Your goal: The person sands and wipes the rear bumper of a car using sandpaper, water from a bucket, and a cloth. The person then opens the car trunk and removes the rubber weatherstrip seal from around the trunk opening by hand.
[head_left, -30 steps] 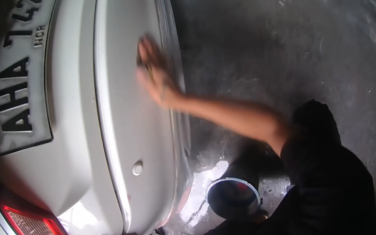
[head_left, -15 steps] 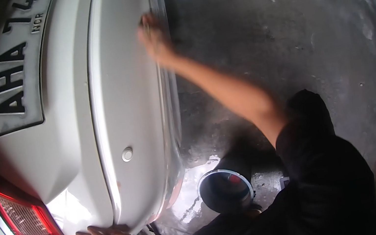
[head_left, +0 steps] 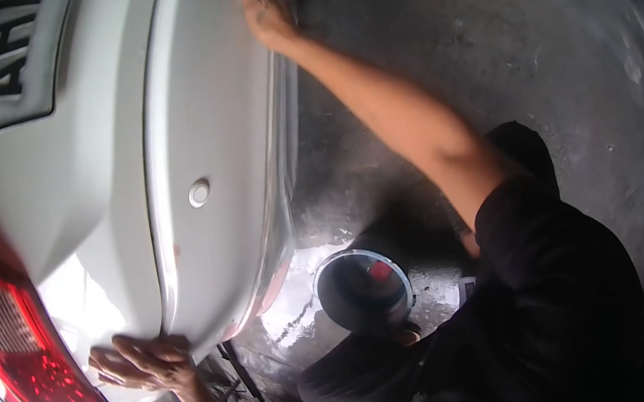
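Observation:
The rear of a white car fills the left half of the head view, with its bumper [head_left: 198, 119] along the right side. My right hand [head_left: 269, 12] is at the bumper's edge near the top of the view, fingers bent around a small dark thing that I cannot make out. Fingers spread, my left hand [head_left: 145, 364] lies flat on the bodywork below the red tail light [head_left: 9, 338]. Between the hands, a round white parking sensor [head_left: 200, 192] sits in the bumper.
A dark bucket [head_left: 363, 292] with something red inside stands on the concrete floor [head_left: 430, 30], close to my bent leg [head_left: 360, 378]. The licence plate [head_left: 3, 75] is at upper left. Dark thin parts [head_left: 240, 372] lie beneath the car's corner.
My right hand has moved up the view along the bumper edge. The view has shifted, so the car and bucket appear higher and further left. My left hand stays on the bodywork.

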Motion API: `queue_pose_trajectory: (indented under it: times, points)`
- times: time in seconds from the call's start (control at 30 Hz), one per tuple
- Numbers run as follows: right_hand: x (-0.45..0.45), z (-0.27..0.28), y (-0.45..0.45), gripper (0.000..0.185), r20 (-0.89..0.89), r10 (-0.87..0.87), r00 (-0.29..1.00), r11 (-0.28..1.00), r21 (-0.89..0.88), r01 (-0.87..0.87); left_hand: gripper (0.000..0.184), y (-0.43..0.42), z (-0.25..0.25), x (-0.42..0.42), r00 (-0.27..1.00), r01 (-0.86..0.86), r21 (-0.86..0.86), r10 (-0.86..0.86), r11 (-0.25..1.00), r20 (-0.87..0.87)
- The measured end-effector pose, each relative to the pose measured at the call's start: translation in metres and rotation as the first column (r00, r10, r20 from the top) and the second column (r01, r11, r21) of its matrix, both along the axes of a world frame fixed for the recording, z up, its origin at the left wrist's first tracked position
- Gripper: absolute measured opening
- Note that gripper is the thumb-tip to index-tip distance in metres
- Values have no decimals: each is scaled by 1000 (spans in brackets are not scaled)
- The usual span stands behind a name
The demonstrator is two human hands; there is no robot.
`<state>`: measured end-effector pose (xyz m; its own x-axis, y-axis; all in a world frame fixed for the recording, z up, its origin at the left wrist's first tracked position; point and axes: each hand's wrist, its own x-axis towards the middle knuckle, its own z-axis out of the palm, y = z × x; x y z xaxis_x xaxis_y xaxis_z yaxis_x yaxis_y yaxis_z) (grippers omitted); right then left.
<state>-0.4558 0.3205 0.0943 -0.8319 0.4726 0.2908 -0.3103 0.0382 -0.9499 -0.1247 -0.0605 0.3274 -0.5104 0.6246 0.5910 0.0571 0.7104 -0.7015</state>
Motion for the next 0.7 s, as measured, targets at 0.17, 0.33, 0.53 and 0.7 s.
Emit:
queue_pose_trajectory:
  times: [0.17, 0.33, 0.53, 0.7]
  points:
    - [225, -17, -175, 83, -89, 111, 990, 969, 232, -88, 56, 0, 2, 2, 1000, 8, 19, -9, 1000, 8]
    - [188, 5, -129, 81, -45, 90, 995, 968, 239, -77, 54, 6, 4, 5, 998, 14, 102, -20, 995, 60]
    - [181, 38, -85, 63, 96, 290, 952, 854, -475, -212, 63, 14, 2, 30, 971, 147, 394, -208, 907, 116]
    - [295, 25, -82, 53, 11, 671, 741, 460, -790, -405, 47, 49, -107, 160, 796, -74, 623, -330, 779, 508]
